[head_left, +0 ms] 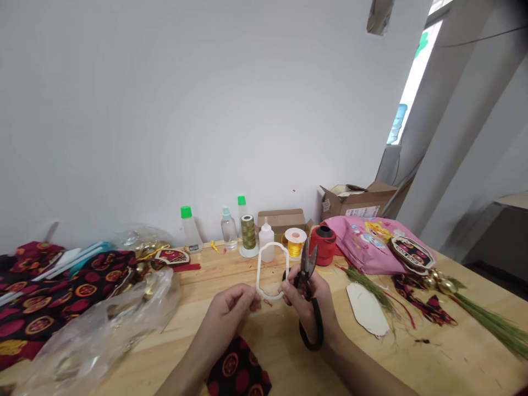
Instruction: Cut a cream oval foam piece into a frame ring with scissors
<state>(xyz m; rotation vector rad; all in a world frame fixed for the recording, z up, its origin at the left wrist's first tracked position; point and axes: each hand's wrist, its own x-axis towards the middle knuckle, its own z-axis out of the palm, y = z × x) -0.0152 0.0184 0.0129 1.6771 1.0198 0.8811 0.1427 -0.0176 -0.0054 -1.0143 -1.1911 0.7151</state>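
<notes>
My left hand [233, 308] pinches the lower left edge of a white flat frame-shaped piece [272, 269], held upright above the wooden table [433, 352]. A short red thread hangs at the frame's bottom edge. My right hand [307, 300] grips black-handled scissors [309, 291], blades pointing up and slightly apart, and also touches the frame's lower right edge. A piece of dark red patterned cloth [239, 371] lies under my left forearm.
Glue bottles [190, 226], thread spools [248, 234], a red spool [322, 245] and cardboard boxes [357, 201] line the wall. Patterned fabric [49, 297] and clear plastic bags [107, 324] lie left. A pink cloth [367, 236], white cutout [367, 309], green strands [490, 322] lie right.
</notes>
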